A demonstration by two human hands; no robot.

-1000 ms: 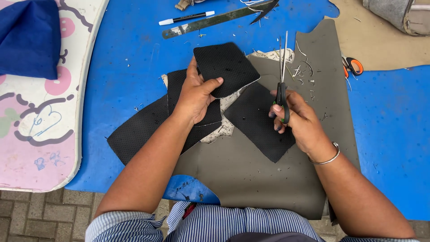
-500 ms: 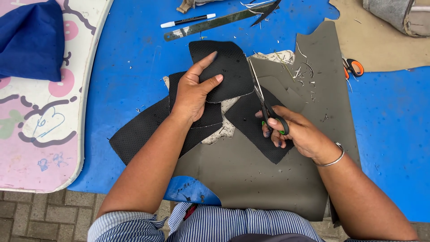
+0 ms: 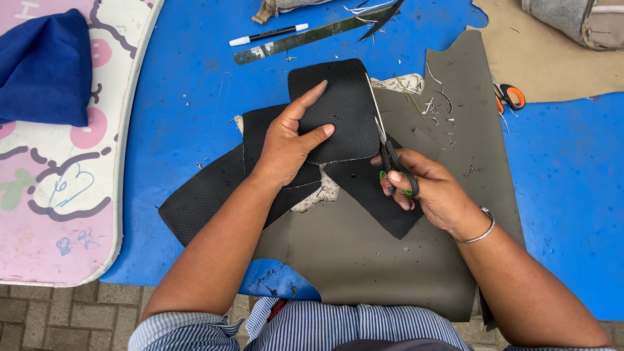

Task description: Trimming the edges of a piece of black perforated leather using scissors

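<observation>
I see the left hand (image 3: 286,146) fingers gripping the black perforated piece (image 3: 338,104), long axis pointing away; right hand (image 3: 432,188) fingers hold scissors (image 3: 388,146), blades along its right edge.

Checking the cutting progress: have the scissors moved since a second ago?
Yes. The scissors in the right hand swung from pointing straight up to leaning left, blades now at the black perforated piece's right edge, away from the orange-handled scissors.
</observation>
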